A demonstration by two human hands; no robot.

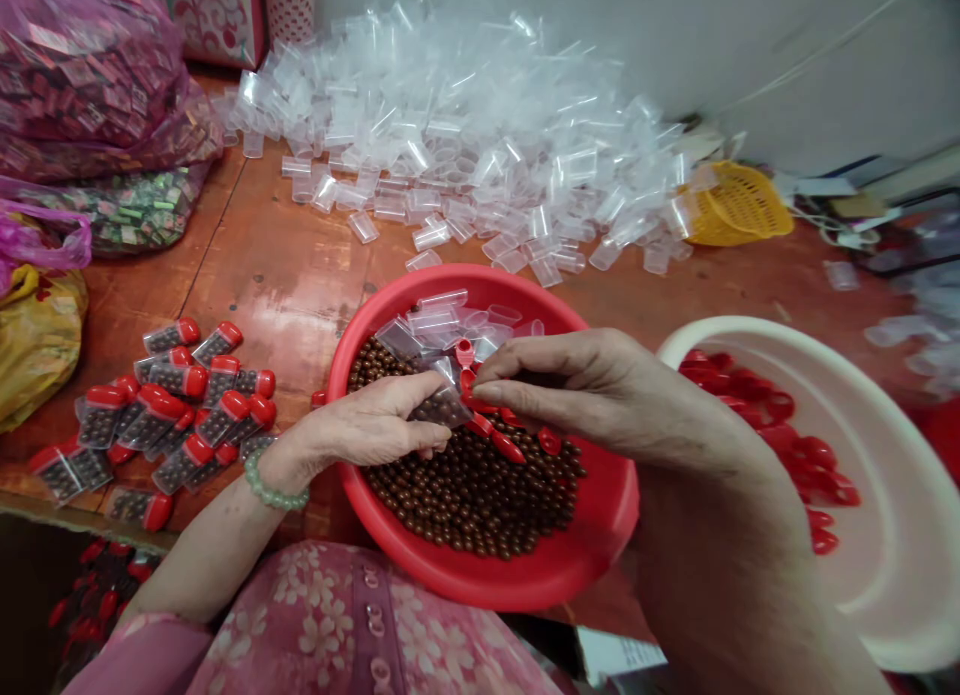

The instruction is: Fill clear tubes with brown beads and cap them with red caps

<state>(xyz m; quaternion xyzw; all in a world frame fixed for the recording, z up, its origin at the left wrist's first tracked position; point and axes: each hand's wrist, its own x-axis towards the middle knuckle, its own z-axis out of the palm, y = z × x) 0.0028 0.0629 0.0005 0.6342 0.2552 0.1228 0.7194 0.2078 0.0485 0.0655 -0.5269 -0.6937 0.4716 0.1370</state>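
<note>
Over a red basin (480, 585) my left hand (382, 415) holds a clear container (441, 407) filled with brown balls. My right hand (570, 380) pinches a red cap (468, 383) at the container's open end. Loose brown balls (480, 500) lie in the basin below, with several red caps (508, 447) on top of them. Clear empty containers (435, 320) rest at the basin's far side, behind my hands. My fingers partly hide the cap and the container.
Filled, red-capped containers (180, 405) lie at the left. Clear containers (480, 145) are heaped at the back, beside a yellow basket (739, 205). A white basin (885, 475) with red caps stands right. Plastic bags (97, 85) occupy the back left.
</note>
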